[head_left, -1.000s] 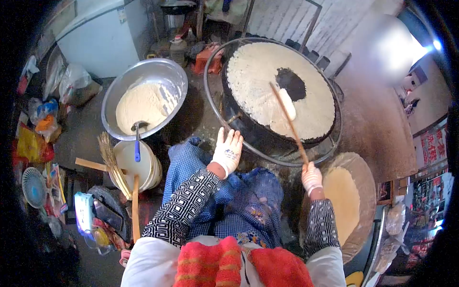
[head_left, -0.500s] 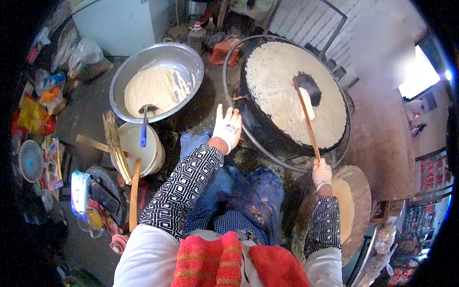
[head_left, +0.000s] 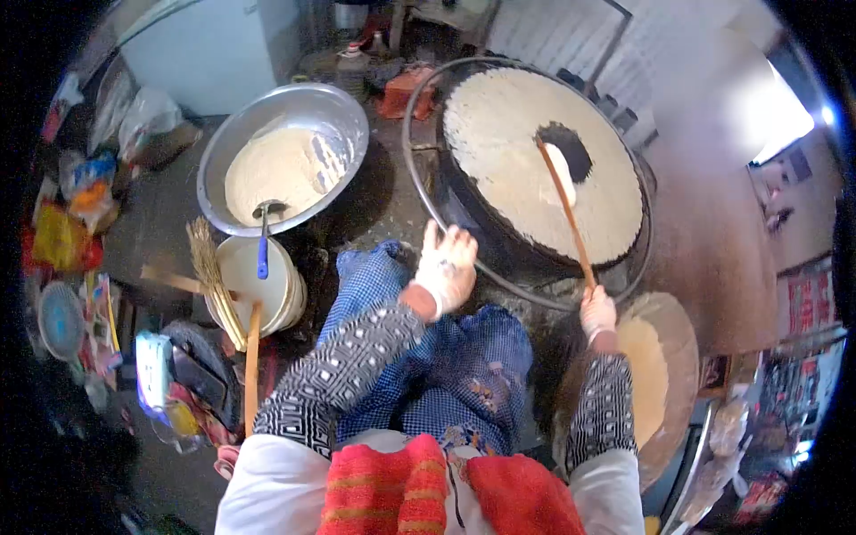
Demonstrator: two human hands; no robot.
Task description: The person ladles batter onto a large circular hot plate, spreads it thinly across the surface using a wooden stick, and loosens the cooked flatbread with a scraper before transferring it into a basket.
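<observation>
My right hand (head_left: 597,312), in a whitish glove, is closed round the lower end of a long thin wooden stick (head_left: 569,218). The stick's far end lies over the batter sheet (head_left: 499,134) on a big round black griddle (head_left: 473,223). A thick white lump of batter (head_left: 559,171) sits against the stick, by the dark hole in the sheet's middle. My left hand (head_left: 446,272), also gloved, has its fingers stretched out at the metal ring (head_left: 412,169) around the griddle. Its fingertips overlap the ring; whether they press on it I cannot tell.
At left stands a metal basin (head_left: 348,169) of batter with a blue-handled ladle (head_left: 263,254). Below it, a white bucket (head_left: 290,285) holds a straw brush (head_left: 209,267) and wooden sticks. A wide round container (head_left: 673,383) with pale contents is at right.
My left hand has moved right and down, to the ring's near-left side. My right hand keeps hold of the stick, whose far end and batter lump have shifted slightly left and up in view.
</observation>
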